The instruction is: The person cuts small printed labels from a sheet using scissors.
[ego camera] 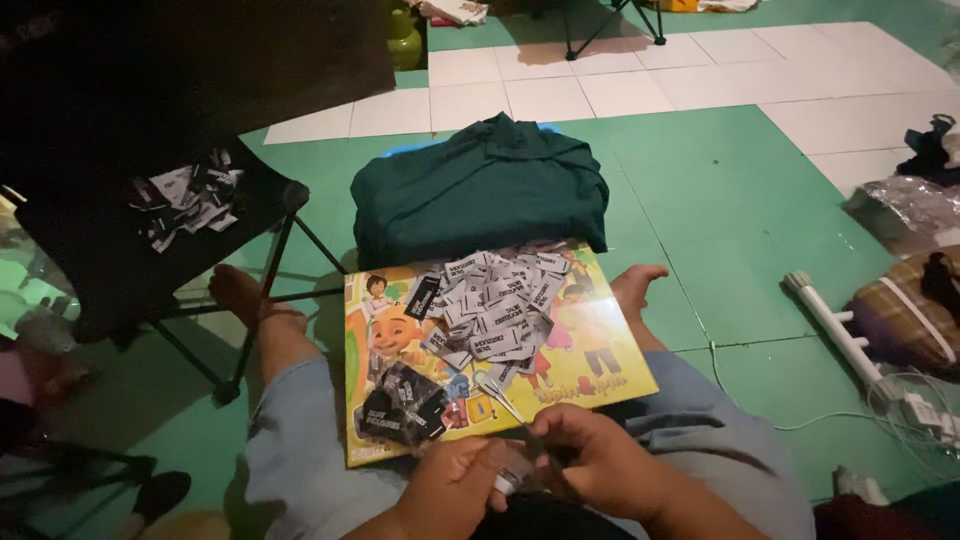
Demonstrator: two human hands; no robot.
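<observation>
Left hand (462,487) closed on small label (507,484); right hand (590,462) gripping scissors (508,400). Both over cartoon board (600,340) on lap, label pile (495,305) on top.

A small pair of scissors (505,400) points up and to the left, its shiny blades lying over a bright yellow cartoon board (590,370). The board rests flat on the person's lap. A heap of little grey and black cloth labels (495,305) sits in the middle of the board. A smaller dark bunch of labels (400,410) lies near its lower left corner.
</observation>
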